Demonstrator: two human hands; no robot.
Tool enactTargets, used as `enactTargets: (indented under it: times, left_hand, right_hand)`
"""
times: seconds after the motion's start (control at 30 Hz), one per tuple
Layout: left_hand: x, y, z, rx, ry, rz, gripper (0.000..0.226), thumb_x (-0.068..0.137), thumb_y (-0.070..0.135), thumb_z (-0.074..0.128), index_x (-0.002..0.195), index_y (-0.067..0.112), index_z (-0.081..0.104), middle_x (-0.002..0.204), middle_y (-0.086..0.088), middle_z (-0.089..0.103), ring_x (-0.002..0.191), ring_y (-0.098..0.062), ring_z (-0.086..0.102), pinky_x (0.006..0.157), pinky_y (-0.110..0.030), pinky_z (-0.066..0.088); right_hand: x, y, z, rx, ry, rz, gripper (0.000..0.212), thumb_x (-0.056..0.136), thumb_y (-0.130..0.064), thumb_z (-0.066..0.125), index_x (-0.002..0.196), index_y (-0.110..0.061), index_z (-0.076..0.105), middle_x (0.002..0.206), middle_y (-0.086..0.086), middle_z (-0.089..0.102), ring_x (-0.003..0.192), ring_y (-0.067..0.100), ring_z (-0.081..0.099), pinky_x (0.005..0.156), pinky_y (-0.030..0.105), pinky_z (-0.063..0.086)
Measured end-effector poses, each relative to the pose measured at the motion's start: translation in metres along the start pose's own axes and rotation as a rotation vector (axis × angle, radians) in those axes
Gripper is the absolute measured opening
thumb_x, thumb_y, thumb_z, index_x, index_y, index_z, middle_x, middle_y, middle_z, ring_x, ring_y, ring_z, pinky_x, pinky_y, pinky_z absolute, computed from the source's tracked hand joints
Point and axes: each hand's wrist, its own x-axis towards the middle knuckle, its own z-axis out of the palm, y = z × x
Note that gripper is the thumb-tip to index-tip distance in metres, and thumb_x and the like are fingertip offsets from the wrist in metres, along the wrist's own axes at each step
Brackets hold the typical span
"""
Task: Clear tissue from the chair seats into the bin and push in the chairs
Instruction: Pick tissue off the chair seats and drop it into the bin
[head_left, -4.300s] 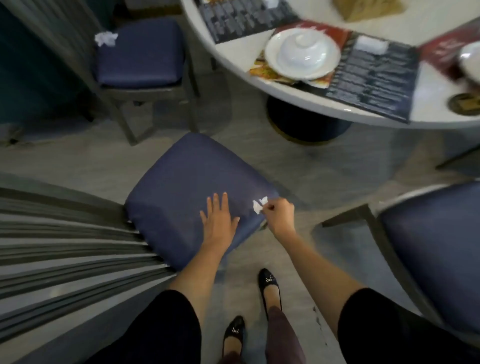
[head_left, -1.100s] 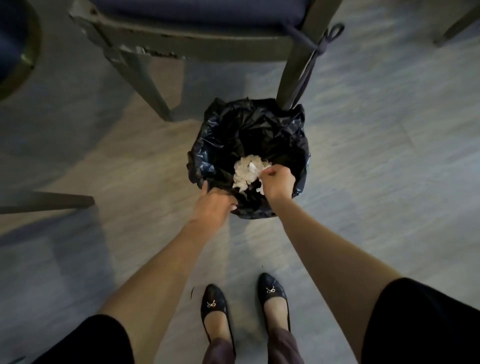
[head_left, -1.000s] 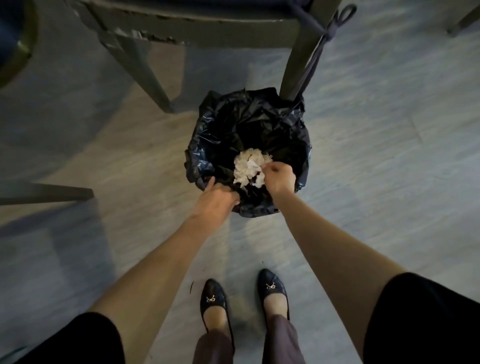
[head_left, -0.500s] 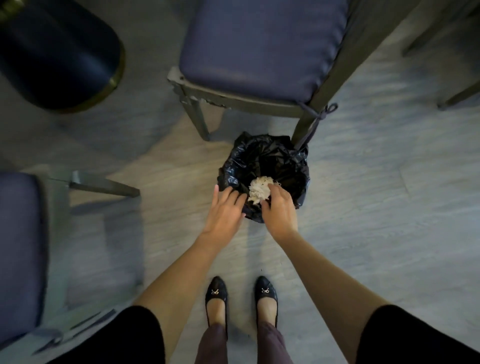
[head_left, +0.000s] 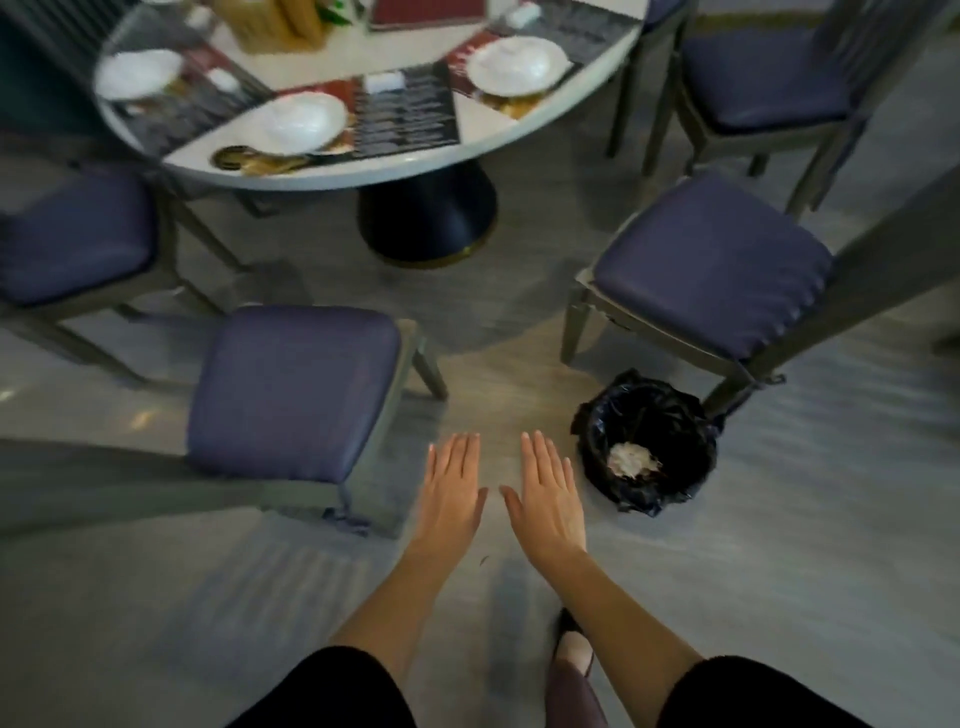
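**With both hands flat and empty, tissue sits in the bin**

While the left hand (head_left: 451, 496) and right hand (head_left: 549, 493) hover palm-down over bare floor (head_left: 208, 597), fingers straight and spread, they hold and touch nothing. Just right of the right hand stands the black-lined bin (head_left: 647, 441), a wad of white tissue (head_left: 631, 460) inside it. To the left, the near chair (head_left: 293, 389) shows a bare blue seat, its edge just beside the left hand. A right chair (head_left: 711, 265) stands behind the bin, one leg touching the liner. Open floor runs between these two chairs toward the round table (head_left: 488, 124), set with plates and menus; more chairs ring it
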Motion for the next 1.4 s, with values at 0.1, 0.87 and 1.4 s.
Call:
enactTargets:
  times: [0.1, 0.87, 1.4]
  left_hand:
    - [-0.067, -0.055, -0.022, -0.051, 0.006, -0.114, 0.086, 0.046, 0.019, 0.091, 0.122, 0.0, 0.057, 0.118, -0.013, 0.062, 0.112, -0.031, 0.059, 0.097, -0.05, 0.04]
    - [-0.272, -0.49, -0.119, -0.072, 0.188, -0.762, 0.075, 0.091, 0.027, 0.058, 0.148, 0.008, 0.014, 0.153, -0.011, 0.024, 0.141, -0.023, 0.02, 0.116, -0.043, 0.006]
    - [-0.217, -0.891, -0.21, 0.054, 0.209, -0.871, 0.082, 0.089, 0.029, 0.061, 0.148, 0.01, 0.008, 0.154, -0.009, 0.02, 0.141, -0.023, 0.02, 0.115, -0.045, 0.004]
  right_hand:
    - [-0.031, -0.07, 0.013, -0.001, -0.045, -0.128, 0.069, 0.099, -0.034, 0.044, 0.152, -0.008, 0.008, 0.16, 0.01, 0.011, 0.148, 0.024, 0.009, 0.114, 0.035, -0.004]
    - [-0.018, -0.557, 0.189, -0.093, -0.284, -0.698, 0.074, 0.099, -0.036, 0.045, 0.153, -0.012, 0.0, 0.161, 0.006, 0.008, 0.147, 0.02, 0.008, 0.12, 0.037, 0.009]
    - [0.177, -0.915, 0.308, -0.11, -0.221, -0.756, 0.076, 0.097, -0.035, 0.048, 0.153, -0.01, 0.003, 0.16, 0.007, 0.007, 0.148, 0.021, 0.007, 0.119, 0.038, 0.007]
